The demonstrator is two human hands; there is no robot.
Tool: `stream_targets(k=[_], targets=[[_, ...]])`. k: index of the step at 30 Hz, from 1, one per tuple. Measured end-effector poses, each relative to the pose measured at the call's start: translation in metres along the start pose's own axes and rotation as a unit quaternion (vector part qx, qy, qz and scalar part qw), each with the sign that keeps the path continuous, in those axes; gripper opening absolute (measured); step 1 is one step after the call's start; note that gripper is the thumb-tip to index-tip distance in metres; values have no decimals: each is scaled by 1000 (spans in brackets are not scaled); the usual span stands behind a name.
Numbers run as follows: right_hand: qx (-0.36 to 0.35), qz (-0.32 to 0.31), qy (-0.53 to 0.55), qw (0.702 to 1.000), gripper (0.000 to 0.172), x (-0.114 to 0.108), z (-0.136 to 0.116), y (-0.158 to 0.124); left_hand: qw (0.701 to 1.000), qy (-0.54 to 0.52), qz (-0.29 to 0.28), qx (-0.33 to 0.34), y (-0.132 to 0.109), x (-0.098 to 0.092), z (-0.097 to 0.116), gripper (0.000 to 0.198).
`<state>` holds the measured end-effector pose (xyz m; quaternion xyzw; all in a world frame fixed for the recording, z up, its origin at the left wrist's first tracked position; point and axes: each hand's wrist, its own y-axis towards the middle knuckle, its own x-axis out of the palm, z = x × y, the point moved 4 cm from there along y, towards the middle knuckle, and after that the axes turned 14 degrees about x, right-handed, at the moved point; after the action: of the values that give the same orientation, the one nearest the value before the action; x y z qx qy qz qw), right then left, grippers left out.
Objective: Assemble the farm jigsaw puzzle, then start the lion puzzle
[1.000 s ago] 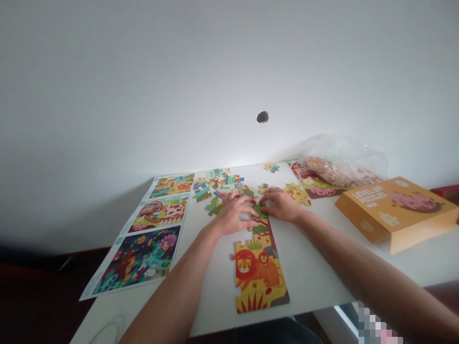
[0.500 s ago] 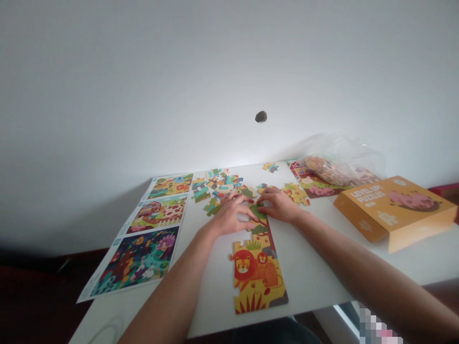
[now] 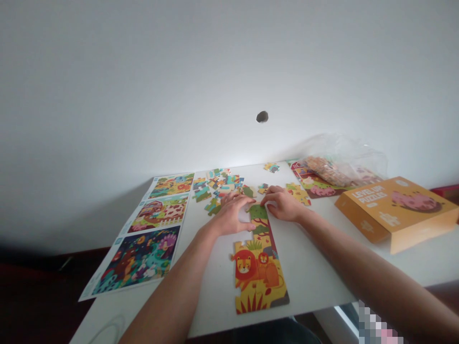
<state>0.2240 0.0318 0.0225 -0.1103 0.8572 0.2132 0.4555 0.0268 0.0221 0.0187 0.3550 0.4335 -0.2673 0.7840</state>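
Observation:
A joined strip of puzzle pieces lies on the white table, with lions at its near end and green treetops at its far end. My left hand rests at the strip's upper left edge, thumb and fingers apart, fingertips by the green top piece. At the top right corner, my right hand has its fingers bent and touches the strip's edge; whether it pinches a piece is hidden. Loose puzzle pieces are heaped beyond my left hand. A few joined yellow pieces lie just beyond my right hand.
A printed picture sheet lies on the left of the white table. On the right are an orange puzzle box, a clear bag of pieces and a farm picture. The wall stands behind.
Both hands have shifted slightly at the strip's far end. My left fingers have moved up off the green treetop piece, which now shows more. My right hand has drawn slightly to the right.

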Motion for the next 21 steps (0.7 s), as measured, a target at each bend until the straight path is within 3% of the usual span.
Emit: stream_targets(k=[6, 11, 16, 21], targets=[[-12, -21, 1, 1000, 18, 4, -6, -2, 1000, 11, 1, 1, 0, 0, 0, 77], [-44, -61, 6, 997, 43, 8, -18, -7, 999, 24, 37, 15, 0, -3, -2, 45], [-96, -113, 1, 989, 34, 10, -34, -13, 985, 90, 129, -73, -3, -7, -19, 33], [-83, -128, 2, 988, 30, 7, -35, -12, 979, 110, 129, -109, -4, -6, -22, 27]])
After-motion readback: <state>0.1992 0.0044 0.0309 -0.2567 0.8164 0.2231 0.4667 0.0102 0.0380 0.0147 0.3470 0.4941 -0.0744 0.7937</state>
